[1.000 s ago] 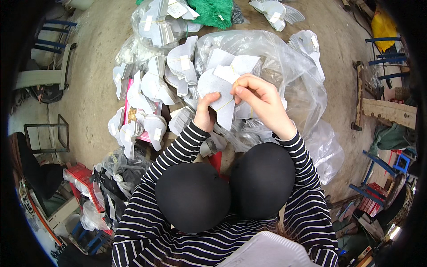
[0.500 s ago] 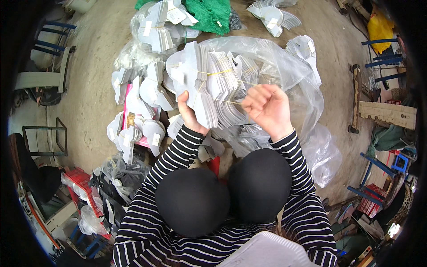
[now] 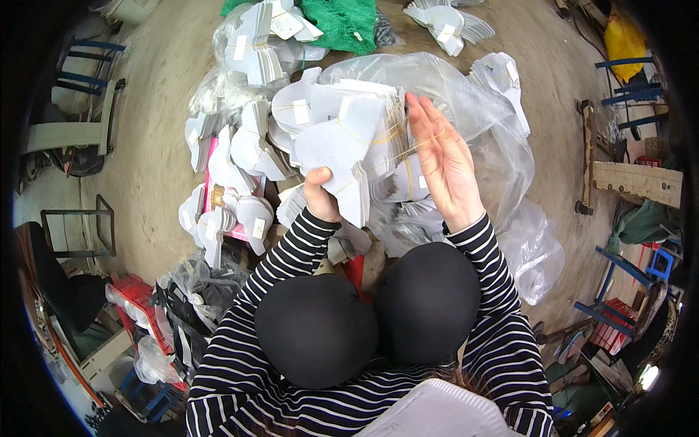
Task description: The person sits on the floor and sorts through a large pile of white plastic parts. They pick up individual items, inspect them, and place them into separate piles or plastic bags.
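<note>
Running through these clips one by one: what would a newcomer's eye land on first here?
Probably the thick stack of pale grey cut pieces at the centre, gripped by the left hand, with the right hand raised, fingers extended, just to its right. After that, the bright green mesh at the top and the yellow bag at upper right.

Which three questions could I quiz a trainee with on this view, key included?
1. Which grip holds the grey stack from below?
2. True or false: both sleeves are plain black.
3. The band at the right grip is: A) red; B) yellowish; C) blue.

Key:
1. The left grip.
2. False; the sleeves are striped black and white.
3. B.
</note>
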Demonstrator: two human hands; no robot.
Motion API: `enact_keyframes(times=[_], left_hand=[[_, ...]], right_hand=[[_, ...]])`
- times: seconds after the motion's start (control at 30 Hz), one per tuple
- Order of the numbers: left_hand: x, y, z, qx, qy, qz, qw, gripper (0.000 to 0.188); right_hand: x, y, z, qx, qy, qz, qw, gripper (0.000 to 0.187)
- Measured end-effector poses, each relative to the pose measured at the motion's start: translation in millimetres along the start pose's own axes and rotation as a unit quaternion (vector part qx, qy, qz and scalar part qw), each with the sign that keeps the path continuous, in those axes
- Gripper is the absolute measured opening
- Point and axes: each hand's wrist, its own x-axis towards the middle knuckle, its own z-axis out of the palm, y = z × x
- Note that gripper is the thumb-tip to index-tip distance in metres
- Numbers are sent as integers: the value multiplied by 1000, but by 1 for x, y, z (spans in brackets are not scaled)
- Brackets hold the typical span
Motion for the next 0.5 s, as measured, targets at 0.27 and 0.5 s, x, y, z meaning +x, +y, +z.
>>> enact_keyframes(times=[0.27, 0.5], left_hand=[[3, 4, 3, 112, -68, 6, 991, 114], [5, 8, 6, 206, -85, 23, 975, 123]], right_hand=[[-13, -5, 21, -459, -120, -143, 869, 91], [-17, -11, 25, -573, -38, -153, 804, 70]])
